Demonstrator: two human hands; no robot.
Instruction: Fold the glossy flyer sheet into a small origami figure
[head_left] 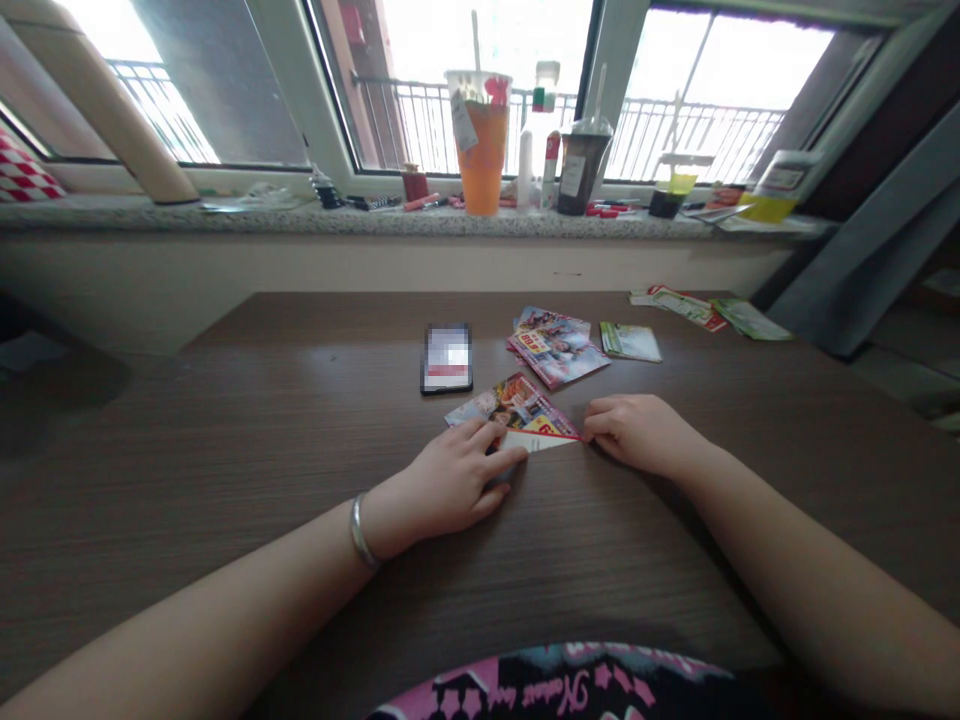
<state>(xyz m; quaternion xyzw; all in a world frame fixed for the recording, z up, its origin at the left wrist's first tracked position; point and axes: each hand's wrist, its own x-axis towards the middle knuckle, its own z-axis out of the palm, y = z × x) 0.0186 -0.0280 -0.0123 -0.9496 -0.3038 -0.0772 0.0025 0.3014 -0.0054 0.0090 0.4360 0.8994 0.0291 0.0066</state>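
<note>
A colourful printed leaflet (517, 398) lies on the table with its near edge folded over, showing a white strip (544, 441) with a red line. My left hand (457, 475), a silver bangle (363, 530) at its wrist, rests on the folded part with its fingers spread and lying flat. At the leaflet's right corner, my right hand (637, 430) is closed, thumb and fingers pinching the tip of the fold. Just beyond it is a small pile of similar leaflets (561, 350). A phone (447, 358) lies face up beyond my left hand, its screen blurred.
Green-and-white papers (630, 342) and further leaflets (690, 306) lie at the table's (225, 420) far right. On the windowsill (300, 218) stand an orange drink cup (481, 150), a dark cup (583, 170), bottles and small items. A grey curtain (870, 230) hangs at the right.
</note>
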